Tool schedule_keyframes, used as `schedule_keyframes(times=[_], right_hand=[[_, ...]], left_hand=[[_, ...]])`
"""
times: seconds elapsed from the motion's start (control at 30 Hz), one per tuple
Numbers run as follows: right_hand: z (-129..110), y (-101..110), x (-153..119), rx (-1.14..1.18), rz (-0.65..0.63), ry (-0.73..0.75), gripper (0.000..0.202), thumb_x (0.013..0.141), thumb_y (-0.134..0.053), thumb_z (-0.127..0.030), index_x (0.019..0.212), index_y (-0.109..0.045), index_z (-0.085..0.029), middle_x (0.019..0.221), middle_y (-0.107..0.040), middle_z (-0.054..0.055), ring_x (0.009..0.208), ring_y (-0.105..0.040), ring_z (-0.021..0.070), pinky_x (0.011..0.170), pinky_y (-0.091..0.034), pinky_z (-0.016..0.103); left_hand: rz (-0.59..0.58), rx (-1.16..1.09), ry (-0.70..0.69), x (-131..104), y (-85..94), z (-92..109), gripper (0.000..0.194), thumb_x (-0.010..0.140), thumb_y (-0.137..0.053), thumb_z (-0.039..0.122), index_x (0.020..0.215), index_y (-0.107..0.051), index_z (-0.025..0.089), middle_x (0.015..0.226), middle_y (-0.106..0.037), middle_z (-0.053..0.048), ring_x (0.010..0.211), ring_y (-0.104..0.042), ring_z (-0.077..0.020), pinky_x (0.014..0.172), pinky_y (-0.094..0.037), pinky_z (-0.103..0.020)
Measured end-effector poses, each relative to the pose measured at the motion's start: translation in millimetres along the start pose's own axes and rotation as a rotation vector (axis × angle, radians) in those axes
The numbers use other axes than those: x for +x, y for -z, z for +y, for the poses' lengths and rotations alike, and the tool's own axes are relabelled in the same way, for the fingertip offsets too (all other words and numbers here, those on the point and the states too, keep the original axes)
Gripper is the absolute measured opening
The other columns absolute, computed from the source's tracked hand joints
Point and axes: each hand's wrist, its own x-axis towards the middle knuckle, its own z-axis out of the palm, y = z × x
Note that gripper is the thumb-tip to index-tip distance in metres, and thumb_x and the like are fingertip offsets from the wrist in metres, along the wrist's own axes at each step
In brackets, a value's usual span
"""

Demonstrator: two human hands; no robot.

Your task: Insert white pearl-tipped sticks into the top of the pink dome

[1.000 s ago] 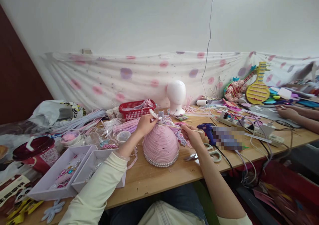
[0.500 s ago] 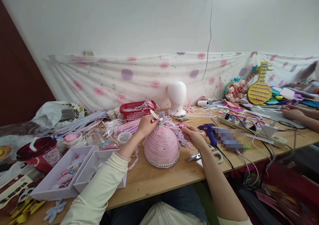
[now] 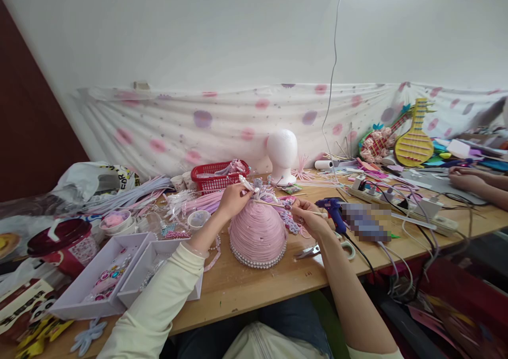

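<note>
1. Pink dome, ridged all round, on the wooden table near its front edge.
2. Left hand: pinching a white beaded piece at the dome's top.
3. Right hand: pinching a thin pale stick, tip by that top; contact hard to tell.
4. In the outer lilac box, coloured gems; in the red plastic basket, pink pieces.
5. Compared with a second ago: same dome spot, same two pinches.
6. Round the dome's base, pearly beads; beyond, smooth white foam head.
</note>
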Motion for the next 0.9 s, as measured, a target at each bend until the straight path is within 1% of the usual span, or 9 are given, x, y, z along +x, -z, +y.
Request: schedule_keyframes(times=[0.2, 0.37, 0.5, 0.6, 0.73, 0.9], right_hand=[[-2.7, -2.4, -1.4, -0.001, 0.021, 0.021, 0.041, 0.055, -0.085, -0.040, 0.058, -0.049, -0.020, 0.047, -0.041, -0.008, 0.042, -0.029, 0.0044, 0.042, -0.016, 0.024], [-5.3, -8.4, -4.2, -0.018, 0.066, 0.037, 0.042, 0.059, -0.081, -0.045, 0.058, -0.047, -0.021, 0.047, -0.041, -0.007, 0.043, -0.029, 0.0056, 0.042, -0.017, 0.024], [-5.0, -11.2, -4.2, -0.086, 0.105, 0.024, 0.042, 0.062, -0.078, -0.047, 0.056, -0.045, -0.021, 0.046, -0.039, -0.007, 0.043, -0.028, 0.0062, 0.041, -0.016, 0.024], [-3.6, -12.1, -3.2, -0.079, 0.123, 0.023, 0.041, 0.065, -0.076, -0.045, 0.055, -0.044, -0.021, 0.045, -0.037, -0.007, 0.042, -0.028, 0.0064, 0.041, -0.016, 0.024], [-0.5, -9.7, -1.2, -0.041, 0.079, 0.032, 0.040, 0.065, -0.076, -0.043, 0.055, -0.044, -0.021, 0.045, -0.037, -0.007, 0.042, -0.028, 0.0066, 0.040, -0.018, 0.024], [0.2, -4.5, 0.4, -0.040, -0.016, 0.016, 0.042, 0.060, -0.081, -0.042, 0.057, -0.045, -0.021, 0.046, -0.039, -0.008, 0.042, -0.031, 0.0055, 0.042, -0.019, 0.023]], left_hand=[[0.006, 0.006, -0.008, -0.2, 0.2, 0.3, 0.009, 0.081, -0.065, 0.017, 0.078, -0.073, 0.016, 0.076, -0.073, -0.005, 0.074, -0.065, -0.0171, 0.070, -0.046, -0.025], [0.014, -0.005, -0.020, -0.4, -0.9, -1.8, 0.009, 0.081, -0.064, 0.018, 0.078, -0.073, 0.017, 0.078, -0.073, -0.005, 0.077, -0.066, -0.0182, 0.073, -0.047, -0.026], [0.017, -0.015, -0.029, -0.6, -1.2, -2.0, 0.009, 0.081, -0.064, 0.018, 0.081, -0.074, 0.018, 0.079, -0.074, -0.005, 0.079, -0.066, -0.0187, 0.074, -0.048, -0.027], [0.011, -0.019, -0.017, -0.7, -1.0, -1.0, 0.010, 0.081, -0.064, 0.018, 0.083, -0.074, 0.018, 0.082, -0.074, -0.005, 0.080, -0.067, -0.0187, 0.075, -0.048, -0.027], [-0.002, -0.013, -0.002, -0.5, -0.7, -0.1, 0.012, 0.082, -0.064, 0.019, 0.086, -0.075, 0.017, 0.085, -0.075, -0.005, 0.080, -0.067, -0.0187, 0.075, -0.049, -0.027], [-0.007, -0.003, -0.001, -0.5, -0.8, -0.7, 0.014, 0.082, -0.064, 0.019, 0.090, -0.075, 0.017, 0.087, -0.075, -0.006, 0.082, -0.068, -0.0191, 0.077, -0.049, -0.028]])
